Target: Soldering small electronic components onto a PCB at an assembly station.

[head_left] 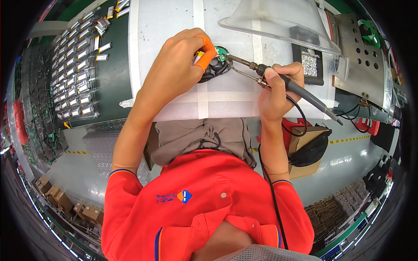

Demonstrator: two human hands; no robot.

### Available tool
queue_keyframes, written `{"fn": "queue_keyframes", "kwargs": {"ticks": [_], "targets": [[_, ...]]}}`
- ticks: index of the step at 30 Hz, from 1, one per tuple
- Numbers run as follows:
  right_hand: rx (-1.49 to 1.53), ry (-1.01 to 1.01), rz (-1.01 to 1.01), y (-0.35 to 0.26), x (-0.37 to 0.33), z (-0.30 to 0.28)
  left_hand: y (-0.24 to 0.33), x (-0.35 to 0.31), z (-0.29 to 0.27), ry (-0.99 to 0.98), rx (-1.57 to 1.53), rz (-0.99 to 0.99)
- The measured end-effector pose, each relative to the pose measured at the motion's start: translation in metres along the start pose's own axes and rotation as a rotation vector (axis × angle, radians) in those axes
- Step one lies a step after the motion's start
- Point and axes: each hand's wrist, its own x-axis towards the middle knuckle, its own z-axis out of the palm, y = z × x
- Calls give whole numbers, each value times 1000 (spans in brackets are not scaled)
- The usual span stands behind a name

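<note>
My left hand (180, 65), with orange finger cots on thumb and forefinger, pinches a small round green circuit board (222, 54) that rests on a black holder (215, 70) on the white work surface (174, 21). My right hand (278, 89) grips a black soldering iron (300, 89) like a pen. Its metal tip points left and meets the small board. A thin wire runs alongside the tip. The iron's black cord drops past my right forearm.
A green mat (111, 82) at left carries rows of several small silver cells (76, 69). A clear plastic hood (278, 21) hangs over the bench's far side. Beyond it sit a black stand with metal wool (310, 63) and a perforated metal plate (363, 56). Cardboard boxes (305, 150) stand below the bench.
</note>
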Motion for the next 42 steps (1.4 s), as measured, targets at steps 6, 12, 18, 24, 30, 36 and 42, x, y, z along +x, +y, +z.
{"fn": "queue_keyframes", "kwargs": {"ticks": [6, 12, 18, 24, 30, 36, 42], "targets": [[-6, -33, 11, 2, -1, -2, -2, 1, -2, -37, 27, 45], [-2, -48, 22, 1, -4, -4, 1, 1, -4, -93, 36, 21], [-7, -20, -3, 0, -2, -3, -1, 5, -3, -110, 35, 36], [-5, 70, -40, 12, 6, -3, -7, 11, -10, -69, 11, 71], [-24, 178, -85, 13, 4, -11, -13, 10, -15, -57, -205, 48], [58, 178, -20, 5, -6, -7, -37, 7, -58, -175, -562, -367], [86, 202, 29, 0, -1, -9, -108, 83, -155, 166, -152, -514]]}}
